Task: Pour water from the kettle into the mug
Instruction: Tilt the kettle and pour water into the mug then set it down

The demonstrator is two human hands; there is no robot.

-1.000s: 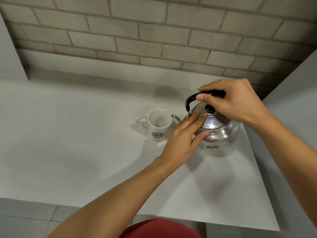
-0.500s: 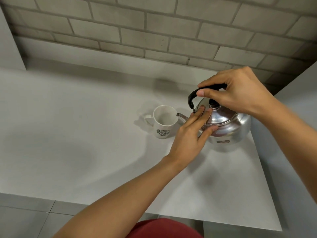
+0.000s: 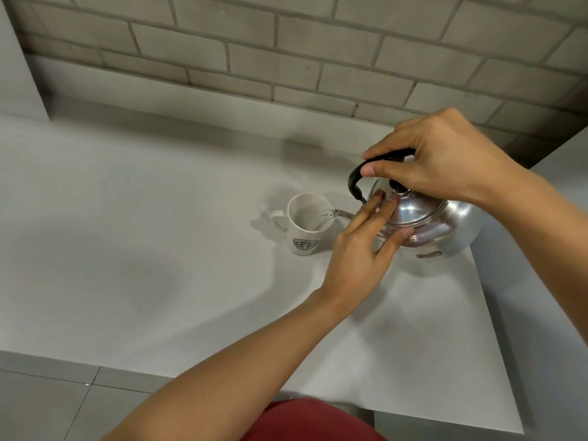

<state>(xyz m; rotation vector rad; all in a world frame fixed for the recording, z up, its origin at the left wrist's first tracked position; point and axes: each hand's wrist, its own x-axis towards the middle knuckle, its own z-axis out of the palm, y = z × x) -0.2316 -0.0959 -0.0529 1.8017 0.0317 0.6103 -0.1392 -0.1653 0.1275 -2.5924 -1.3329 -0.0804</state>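
Overhead, a matte white counter (image 3: 159, 249) meets grey brick wall (image 3: 286, 43). Right hand (image 3: 445, 160) fingers wrap the tilted steel kettle (image 3: 445, 221) handle; left hand (image 3: 359, 256) fingertips press its lid; spout over white ceramic mug (image 3: 305, 230).

White counter (image 3: 159, 265), mug (image 3: 307, 230) on it

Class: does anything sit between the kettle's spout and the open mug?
Nothing visible does. The kettle is tilted, its spout reaching over the rim of the mug. The left hand rests on the lid, clear of the spout.
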